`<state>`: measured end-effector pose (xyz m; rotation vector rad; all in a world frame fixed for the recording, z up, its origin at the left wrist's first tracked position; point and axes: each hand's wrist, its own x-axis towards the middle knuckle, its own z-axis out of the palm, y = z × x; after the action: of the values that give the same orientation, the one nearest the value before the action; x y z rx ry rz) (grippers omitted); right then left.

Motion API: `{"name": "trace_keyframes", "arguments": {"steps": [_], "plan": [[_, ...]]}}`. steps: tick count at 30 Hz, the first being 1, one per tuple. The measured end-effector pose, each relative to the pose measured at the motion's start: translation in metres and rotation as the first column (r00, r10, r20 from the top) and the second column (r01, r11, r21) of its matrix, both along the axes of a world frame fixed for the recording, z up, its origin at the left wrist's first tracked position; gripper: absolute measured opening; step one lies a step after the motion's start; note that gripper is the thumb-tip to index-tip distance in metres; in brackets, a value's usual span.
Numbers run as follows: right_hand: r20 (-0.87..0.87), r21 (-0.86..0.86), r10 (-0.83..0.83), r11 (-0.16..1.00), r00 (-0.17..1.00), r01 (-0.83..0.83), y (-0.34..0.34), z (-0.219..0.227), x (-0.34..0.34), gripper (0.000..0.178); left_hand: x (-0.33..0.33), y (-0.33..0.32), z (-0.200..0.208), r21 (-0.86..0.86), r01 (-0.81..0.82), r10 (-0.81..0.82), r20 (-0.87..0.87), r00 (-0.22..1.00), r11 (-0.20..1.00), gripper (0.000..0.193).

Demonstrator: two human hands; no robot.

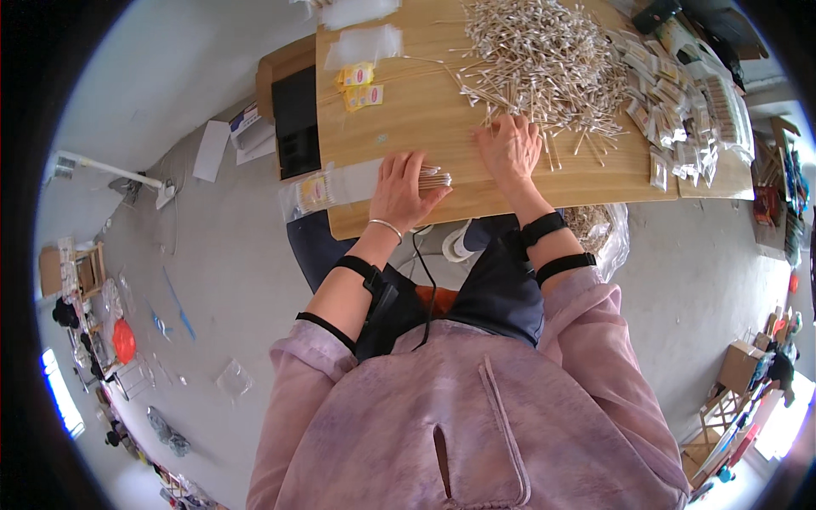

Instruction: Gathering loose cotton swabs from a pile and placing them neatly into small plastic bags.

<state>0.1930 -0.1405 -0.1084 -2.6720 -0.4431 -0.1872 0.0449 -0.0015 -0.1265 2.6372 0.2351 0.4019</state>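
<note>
A small bundle of cotton swabs [434, 180] lies in my left hand [398, 189], its ends sticking out past the thumb on the right. That hand is closed around the bundle, over the end of a stack of clear plastic sleeves [350, 182]. My right hand [512, 155] reaches the near edge of a big heap of loose cotton swabs [544, 64]. Its thumb stands apart from the bent fingers, and the fingertips touch down beside the swabs. Under the left end of the sleeves, a yellow label [314, 192] shows through clear plastic.
Yellow cards [360, 87] and more clear bags [365, 47] lie on the table's [433, 93] left part. Many filled swab packs [680, 110] are piled at the right. Below the right edge hangs a clear bag of swabs [599, 229]. A dark box [295, 119] stands at the left.
</note>
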Motion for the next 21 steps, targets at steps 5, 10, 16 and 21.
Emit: {"name": "trace_keyframes", "arguments": {"steps": [5,10,16,21], "plan": [[-0.079,0.002,-0.03,1.0,0.996,0.03,0.004,-0.006,0.008,0.018,0.0,0.001,0.003,-0.12,-0.044,0.05,0.045,0.998,0.992,0.073],[-0.059,0.012,0.071,0.997,0.996,-0.07,0.001,-0.015,0.018,0.017,0.001,0.002,0.004,-0.118,-0.035,0.032,-0.024,0.999,0.992,0.073],[0.126,0.01,0.252,0.967,0.959,-0.256,0.013,-0.019,-0.002,0.017,0.001,0.004,0.0,-0.117,-0.018,0.021,0.023,1.0,0.993,0.071],[0.128,0.142,0.35,0.919,0.928,-0.366,0.016,-0.021,-0.022,0.013,0.001,0.004,-0.001,-0.094,0.0,0.009,0.097,0.995,0.996,0.069]]}}
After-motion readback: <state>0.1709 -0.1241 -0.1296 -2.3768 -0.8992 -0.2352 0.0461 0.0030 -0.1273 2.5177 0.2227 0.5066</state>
